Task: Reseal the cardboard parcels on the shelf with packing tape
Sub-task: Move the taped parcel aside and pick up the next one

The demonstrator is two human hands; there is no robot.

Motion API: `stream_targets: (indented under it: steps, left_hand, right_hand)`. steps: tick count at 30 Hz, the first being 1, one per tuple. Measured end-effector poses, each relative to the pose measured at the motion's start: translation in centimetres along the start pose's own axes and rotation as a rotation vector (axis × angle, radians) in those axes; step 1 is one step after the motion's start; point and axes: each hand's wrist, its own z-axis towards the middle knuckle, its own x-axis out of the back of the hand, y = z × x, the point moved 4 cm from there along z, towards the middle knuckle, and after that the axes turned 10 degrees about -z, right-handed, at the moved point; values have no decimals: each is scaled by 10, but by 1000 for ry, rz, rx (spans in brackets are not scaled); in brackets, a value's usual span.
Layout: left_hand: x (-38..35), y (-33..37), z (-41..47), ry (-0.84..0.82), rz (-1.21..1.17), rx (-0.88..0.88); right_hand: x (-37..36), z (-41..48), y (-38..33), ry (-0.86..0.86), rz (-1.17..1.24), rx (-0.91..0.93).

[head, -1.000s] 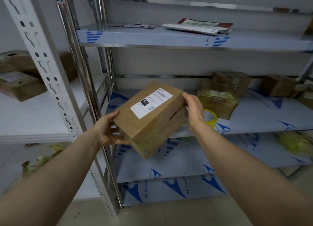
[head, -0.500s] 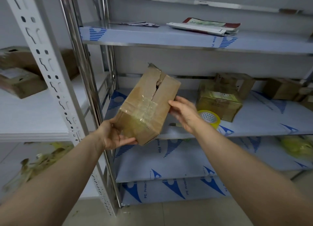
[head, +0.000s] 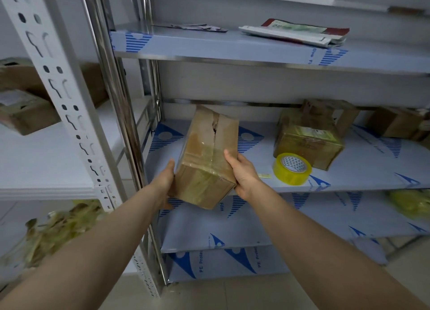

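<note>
A brown cardboard parcel (head: 207, 156) is held between both hands at the front edge of the middle steel shelf (head: 349, 179). Its top seam gapes open at the far end, and old clear tape covers the near end. My left hand (head: 166, 181) grips its left side and underside. My right hand (head: 242, 172) grips its right side, thumb lying on the top face. A roll of yellowish packing tape (head: 292, 168) lies on the shelf just right of my right hand.
More parcels stand on the same shelf: a tape-wrapped one (head: 307, 142), one behind it (head: 328, 114) and others at the far right (head: 395, 122). Flat packets (head: 295, 31) lie on the upper shelf. A white rack upright (head: 58, 95) and boxes (head: 25, 114) stand at the left.
The parcel has been turned from label side up to seam side up and carried forward to the middle shelf's front edge. My right hand moved from its far end to its right side.
</note>
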Motion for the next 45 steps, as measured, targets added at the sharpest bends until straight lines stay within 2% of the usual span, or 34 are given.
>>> stream_targets:
  steps: [2, 5, 9, 13, 16, 24, 28, 32, 35, 38, 40, 42, 45]
  left_hand:
    - [-10, 7, -7, -71, 89, -4]
    - [-12, 14, 3, -76, 220, -34]
    - [-16, 25, 18, -127, 145, -27]
    - [-30, 41, 12, -222, 181, -139]
    - [-34, 46, 25, -272, 227, -156]
    - [-58, 54, 41, -244, 156, -169]
    - [-61, 62, 51, -128, 259, -342]
    - [-64, 65, 51, -96, 346, -391]
    - [-64, 70, 44, 39, 554, -529]
    - [-73, 78, 22, 173, 951, -777]
    - [-86, 78, 12, 143, 1238, -856]
    - [-98, 70, 11, 48, 1477, -827]
    - [-103, 61, 16, -8, 1625, -758]
  right_hand:
    - [0, 9, 3, 27, -85, -17]
    - [0, 20, -4, 100, -175, -1]
    - [4, 36, -21, 204, -201, 20]
    - [-2, 33, -31, 133, -254, 63]
    - [-6, 32, -30, 79, -347, 136]
    - [3, 42, -40, 149, -477, 127]
    - [5, 49, -38, 169, -585, 142]
    - [13, 62, -34, 190, -610, 123]
    - [25, 68, -27, 192, -499, 69]
    - [44, 70, -21, 205, -512, 48]
    - [61, 73, -16, 239, -530, 38]
    - [81, 74, -13, 265, -571, 47]
    - [113, 71, -9, 293, -709, 46]
